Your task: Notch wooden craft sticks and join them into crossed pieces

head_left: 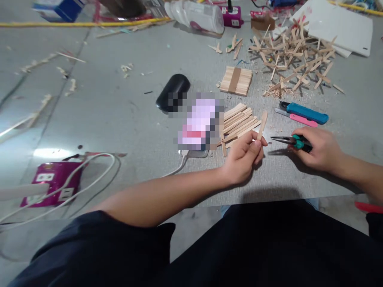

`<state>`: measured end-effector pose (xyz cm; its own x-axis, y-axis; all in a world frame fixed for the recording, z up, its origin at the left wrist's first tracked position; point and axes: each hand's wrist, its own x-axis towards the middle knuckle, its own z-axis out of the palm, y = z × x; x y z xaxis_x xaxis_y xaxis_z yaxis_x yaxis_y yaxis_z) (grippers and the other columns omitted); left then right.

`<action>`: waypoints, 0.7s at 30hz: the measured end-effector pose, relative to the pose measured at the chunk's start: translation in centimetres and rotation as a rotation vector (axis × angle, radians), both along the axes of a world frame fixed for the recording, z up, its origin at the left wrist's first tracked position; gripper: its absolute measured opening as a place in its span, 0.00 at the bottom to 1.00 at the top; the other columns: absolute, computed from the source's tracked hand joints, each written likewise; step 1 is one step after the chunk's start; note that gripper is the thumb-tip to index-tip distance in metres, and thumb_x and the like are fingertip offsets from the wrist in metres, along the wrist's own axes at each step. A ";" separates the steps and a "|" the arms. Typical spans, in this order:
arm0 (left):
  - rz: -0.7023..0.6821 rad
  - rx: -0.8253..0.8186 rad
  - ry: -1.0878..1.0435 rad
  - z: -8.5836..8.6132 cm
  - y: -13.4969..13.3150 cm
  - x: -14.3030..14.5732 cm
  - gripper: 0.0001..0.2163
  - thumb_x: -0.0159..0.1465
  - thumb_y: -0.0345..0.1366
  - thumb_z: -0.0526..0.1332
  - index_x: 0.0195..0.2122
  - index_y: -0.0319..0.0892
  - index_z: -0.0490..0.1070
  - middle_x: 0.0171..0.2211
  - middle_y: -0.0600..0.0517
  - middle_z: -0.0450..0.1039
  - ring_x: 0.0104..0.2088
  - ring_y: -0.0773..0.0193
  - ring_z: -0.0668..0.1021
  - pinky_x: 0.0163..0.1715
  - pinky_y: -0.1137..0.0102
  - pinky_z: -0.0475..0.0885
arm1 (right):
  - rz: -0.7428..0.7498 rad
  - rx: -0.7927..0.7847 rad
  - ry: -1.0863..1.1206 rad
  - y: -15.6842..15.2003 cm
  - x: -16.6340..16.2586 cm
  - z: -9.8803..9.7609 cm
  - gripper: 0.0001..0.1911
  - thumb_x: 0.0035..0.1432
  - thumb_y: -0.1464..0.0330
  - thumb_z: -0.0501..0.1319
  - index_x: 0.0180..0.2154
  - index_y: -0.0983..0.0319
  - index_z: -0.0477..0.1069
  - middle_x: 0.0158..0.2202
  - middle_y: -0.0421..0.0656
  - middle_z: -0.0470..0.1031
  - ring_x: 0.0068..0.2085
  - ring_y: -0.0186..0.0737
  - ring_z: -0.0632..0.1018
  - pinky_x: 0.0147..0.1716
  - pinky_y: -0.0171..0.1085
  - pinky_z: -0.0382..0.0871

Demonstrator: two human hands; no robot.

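Note:
Between the thumb and fingers of my left hand (245,155) a wooden craft stick (263,122) points up and slightly to the right. My right hand (321,149) is wrapped round the green and black handles of needle-nose pliers (283,140). Their tips point left, apart from the stick. Behind my left hand lies a loose heap of craft sticks (241,122), with a small stick cross at its near edge. Farther back is a banded bundle of sticks (245,81). A blue utility knife (308,113) and a pink cutter (303,120) lie beyond the pliers.
A large pile of crossed sticks (295,56) covers the back right, near wood shavings (278,93). Left of the sticks are a blurred-out phone (199,119) on a cable and a black case (173,89). A purple power socket (56,183) with white cable sits at left.

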<state>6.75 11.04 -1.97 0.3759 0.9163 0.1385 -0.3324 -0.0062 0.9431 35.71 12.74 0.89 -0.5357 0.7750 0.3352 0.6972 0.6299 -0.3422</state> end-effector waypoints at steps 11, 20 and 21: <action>-0.076 0.049 0.107 0.0 -1.1 -0.6 0.16 0.87 0.53 0.60 0.51 0.46 0.73 0.23 0.61 0.69 0.20 0.72 0.70 0.22 0.76 0.67 | 0.044 -0.043 0.022 -0.5 -0.6 0.7 0.12 0.80 0.57 0.67 0.54 0.55 0.81 0.43 0.47 0.90 0.42 0.54 0.90 0.39 0.49 0.79; -0.092 0.099 0.205 -0.8 -1.6 -1.1 0.15 0.88 0.51 0.58 0.54 0.45 0.75 0.25 0.59 0.75 0.23 0.71 0.76 0.25 0.76 0.74 | 0.094 -0.047 -0.021 -0.4 -0.7 1.0 0.15 0.83 0.56 0.66 0.58 0.59 0.82 0.42 0.47 0.90 0.40 0.50 0.89 0.37 0.46 0.80; -0.083 0.110 0.217 -0.7 -1.6 -1.0 0.15 0.88 0.51 0.58 0.54 0.45 0.75 0.25 0.59 0.75 0.23 0.71 0.76 0.25 0.76 0.74 | 0.097 -0.050 -0.025 -0.4 -0.6 0.9 0.16 0.83 0.56 0.65 0.58 0.59 0.82 0.42 0.47 0.89 0.39 0.49 0.88 0.37 0.46 0.79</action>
<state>5.73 9.47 -2.64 0.4808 0.8650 0.1434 -0.1261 -0.0936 0.9876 35.07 12.34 1.84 -0.6163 0.7348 0.2832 0.6427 0.6771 -0.3584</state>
